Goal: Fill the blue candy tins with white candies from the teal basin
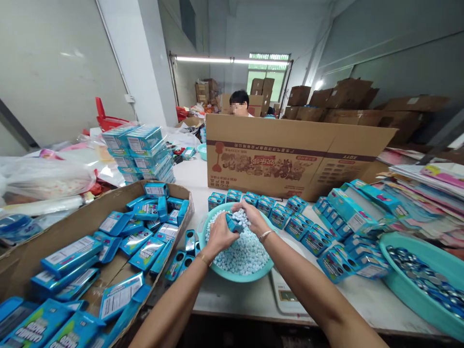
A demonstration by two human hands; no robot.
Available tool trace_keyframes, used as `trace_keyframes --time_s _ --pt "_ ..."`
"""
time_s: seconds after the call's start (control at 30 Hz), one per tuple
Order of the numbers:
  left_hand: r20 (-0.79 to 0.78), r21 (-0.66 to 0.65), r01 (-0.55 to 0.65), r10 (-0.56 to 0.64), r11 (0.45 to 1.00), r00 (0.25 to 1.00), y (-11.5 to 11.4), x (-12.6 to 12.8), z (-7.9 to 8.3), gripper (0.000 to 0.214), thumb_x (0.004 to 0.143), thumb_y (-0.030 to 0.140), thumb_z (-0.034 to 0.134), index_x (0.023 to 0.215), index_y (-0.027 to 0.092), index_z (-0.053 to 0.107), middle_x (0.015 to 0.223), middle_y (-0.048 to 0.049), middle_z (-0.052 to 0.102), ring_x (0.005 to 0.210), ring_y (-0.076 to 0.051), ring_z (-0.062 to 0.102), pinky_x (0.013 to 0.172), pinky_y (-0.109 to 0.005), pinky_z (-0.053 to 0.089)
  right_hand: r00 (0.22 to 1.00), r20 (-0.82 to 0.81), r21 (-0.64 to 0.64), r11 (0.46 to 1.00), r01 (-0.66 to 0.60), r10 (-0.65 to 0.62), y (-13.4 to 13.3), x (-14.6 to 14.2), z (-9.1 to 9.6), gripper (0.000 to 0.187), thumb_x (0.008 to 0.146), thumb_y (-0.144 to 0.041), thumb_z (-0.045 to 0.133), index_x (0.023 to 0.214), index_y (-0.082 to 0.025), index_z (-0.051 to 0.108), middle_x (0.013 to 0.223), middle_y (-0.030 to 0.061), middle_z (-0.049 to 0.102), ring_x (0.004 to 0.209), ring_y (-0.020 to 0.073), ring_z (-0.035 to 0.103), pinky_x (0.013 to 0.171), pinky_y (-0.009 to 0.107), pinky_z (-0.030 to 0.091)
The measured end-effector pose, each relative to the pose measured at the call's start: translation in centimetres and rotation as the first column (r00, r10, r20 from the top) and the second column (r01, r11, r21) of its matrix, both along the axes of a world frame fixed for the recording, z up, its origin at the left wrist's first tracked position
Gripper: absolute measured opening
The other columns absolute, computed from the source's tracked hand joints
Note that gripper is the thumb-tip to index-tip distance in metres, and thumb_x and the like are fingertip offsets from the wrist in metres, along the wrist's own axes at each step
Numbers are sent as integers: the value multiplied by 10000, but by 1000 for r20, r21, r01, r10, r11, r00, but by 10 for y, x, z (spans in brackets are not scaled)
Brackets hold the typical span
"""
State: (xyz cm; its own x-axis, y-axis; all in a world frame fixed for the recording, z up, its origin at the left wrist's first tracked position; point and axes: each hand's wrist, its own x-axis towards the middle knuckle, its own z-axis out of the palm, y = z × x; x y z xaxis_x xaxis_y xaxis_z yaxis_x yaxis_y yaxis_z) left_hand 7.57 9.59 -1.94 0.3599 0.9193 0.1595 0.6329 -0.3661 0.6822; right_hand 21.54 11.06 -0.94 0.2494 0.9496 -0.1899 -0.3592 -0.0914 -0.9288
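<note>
A turquoise basin (242,277) full of small pale blue candies (242,253) stands on the table in front of me. Over its far left part, my left hand (222,234) grips a small blue candy box (234,224) with its fingers wrapped round it. My right hand (253,218) is cupped beside the box, holding a heap of the same candies close to the box's end. Whether any candies are inside the box cannot be seen.
A cardboard tray (186,212) of blue boxes lies left. Rows of boxes (279,216) and a basin of shiny blue discs (384,246) are right. A kitchen scale (288,295) sits beside the candy basin. Behind stand a large carton (290,154) and a person (239,102).
</note>
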Motion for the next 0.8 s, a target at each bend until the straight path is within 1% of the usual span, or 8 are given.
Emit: trace_keyframes --time_s 0.13,0.23,0.37,0.43,0.53,0.67,0.8 --pt "-13 10 -26 26 1000 1000 -2 3 -2 675 637 235 679 1270 177 452 1321 -149 581 1265 -344 526 1031 -463 394 998 57 54 999 0 -3 -2 -1 4 487 710 -668 700 656 -184 700 730 74 722 786 218 655 825 339 478" --pt "23 16 -16 15 1000 1000 -3 5 -1 684 634 232 692 1269 174 446 1295 -140 599 1227 -333 557 1018 -451 406 995 96 53 999 -2 -3 -4 1 6 491 694 -672 711 659 -182 711 737 70 723 800 222 652 838 346 475" --pt "26 3 -6 6 1000 1000 -2 4 2 644 634 240 701 1231 167 472 1238 -138 620 1194 -347 578 994 -460 424 988 158 87 996 -19 5 -8 6 3 476 659 -651 746 679 -176 722 758 61 718 781 211 635 815 330 467" --pt "41 3 -11 11 1000 999 -1 3 2 657 625 235 709 1233 163 470 1248 -141 615 1215 -350 566 1011 -467 417 989 145 71 997 12 -22 -10 7 -1 478 660 -655 742 705 -179 729 771 63 723 787 213 634 805 330 464" --pt "96 8 -17 16 1000 995 -2 4 -3 674 612 202 708 1239 167 463 1247 -132 613 1218 -337 565 1036 -475 404 990 121 19 997 73 -75 -11 5 -7 468 687 -658 720 716 -191 731 800 70 736 825 224 646 797 329 465" --pt "215 -17 41 -37 999 976 -5 5 -12 662 604 160 692 1223 177 460 1233 -108 607 1190 -298 574 1024 -445 426 992 116 -20 999 50 -48 -13 2 -10 484 730 -673 673 684 -195 725 808 79 745 846 231 662 814 333 479" --pt "341 -41 47 -30 998 940 -4 5 -15 676 575 127 701 1210 187 476 1200 -78 613 1122 -266 597 1004 -412 450 991 110 -2 997 80 -79 -13 3 -10 504 751 -691 641 708 -197 732 820 82 747 875 239 667 842 344 484"
